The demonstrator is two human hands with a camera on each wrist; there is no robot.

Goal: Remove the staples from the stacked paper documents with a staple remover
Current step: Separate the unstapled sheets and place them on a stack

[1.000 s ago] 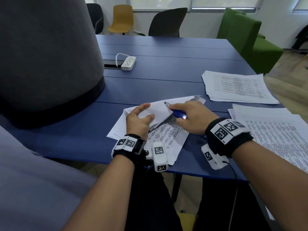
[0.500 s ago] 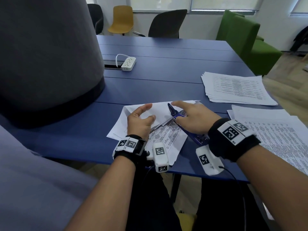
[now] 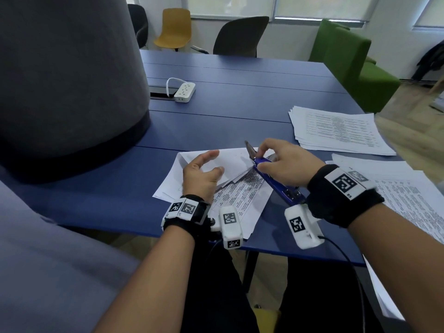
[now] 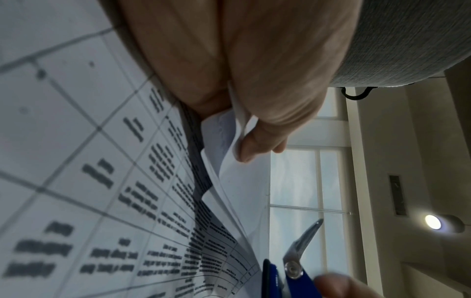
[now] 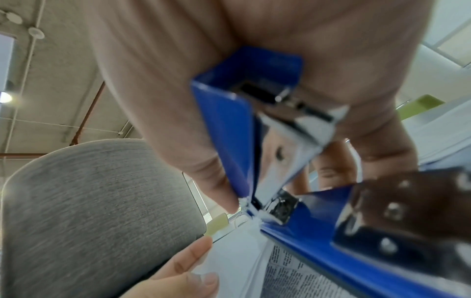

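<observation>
I'm at the blue table [image 3: 240,111], the biggest thing in front of me, and everything I need lies on its near edge so both hands reach without stretching. Two loose stacks of printed sheets [image 3: 336,131] sit well apart to my right, out of the way, I'd guess sorted from the job in hand.

Now the stapled papers [image 3: 242,198] right in front of me: white pages printed with tables of dark text, the upper pages folded back to the left so the bound corner is laid bare. My left hand [image 3: 201,179] rests on those turned pages, fingers loosely spread, thumb hooked round a page edge [image 4: 239,129] to keep the fold from springing shut.

My right hand [image 3: 286,164] is clamped on the staple remover [image 3: 271,179], a long blue tool with a shiny metal beak [image 3: 249,150]. Its beak sticks up past my fingertips, tilted clear of the paper, just beside the bound corner. From my wrist view its blue arms [image 5: 229,129] stand apart, thumb pressing one side.

The staple itself? Too small to make out.
</observation>
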